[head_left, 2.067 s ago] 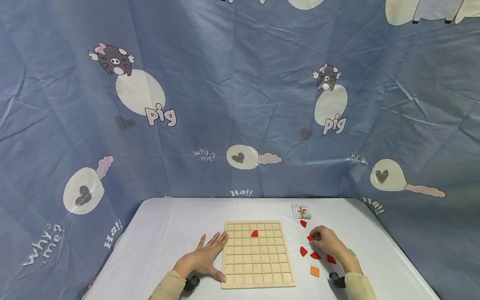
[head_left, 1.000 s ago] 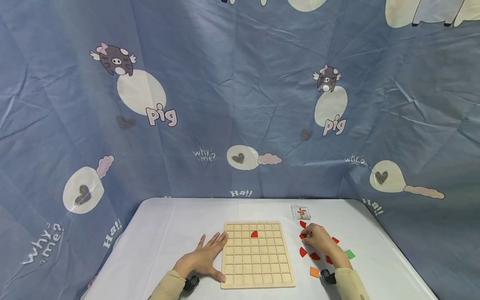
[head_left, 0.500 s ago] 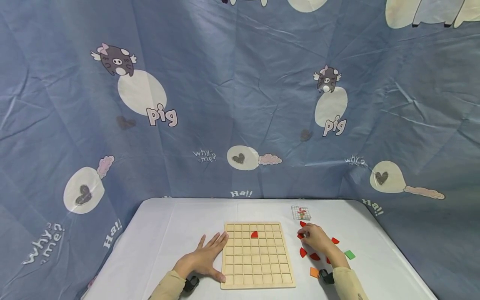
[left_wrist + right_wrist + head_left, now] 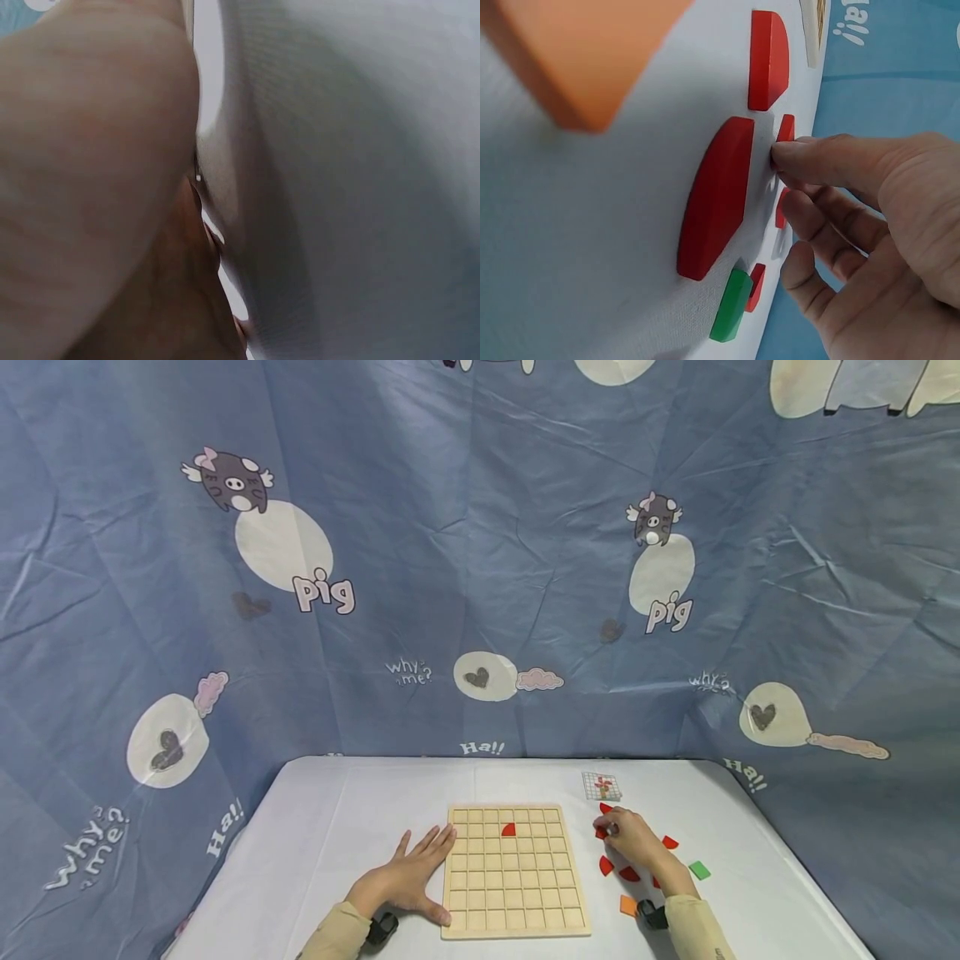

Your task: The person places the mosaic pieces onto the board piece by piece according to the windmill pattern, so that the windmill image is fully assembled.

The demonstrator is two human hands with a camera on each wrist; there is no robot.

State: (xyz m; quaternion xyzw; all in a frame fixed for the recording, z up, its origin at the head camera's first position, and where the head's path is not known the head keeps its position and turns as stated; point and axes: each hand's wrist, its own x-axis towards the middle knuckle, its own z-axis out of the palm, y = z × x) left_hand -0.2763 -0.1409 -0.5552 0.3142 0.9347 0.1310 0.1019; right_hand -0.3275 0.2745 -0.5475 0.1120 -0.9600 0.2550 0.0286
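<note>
1. Head view: the right hand [image 4: 628, 833] has shifted left, fingertips touching a small red piece [image 4: 600, 832] right of the wooden board [image 4: 513, 881]; the flat left hand [image 4: 405, 878] stays put.
2. Left wrist view: only palm against white cloth.
3. Right wrist view: curled fingers [image 4: 817, 161] touch the piece at centre; a firm grip isn't clear.

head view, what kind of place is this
Probably a makeshift indoor recording corner, not a workshop: a blue cartoon-pig printed cloth backdrop hangs behind a white-covered table, which bears a pale wooden grid puzzle board and loose red wooden curved pieces.
</note>
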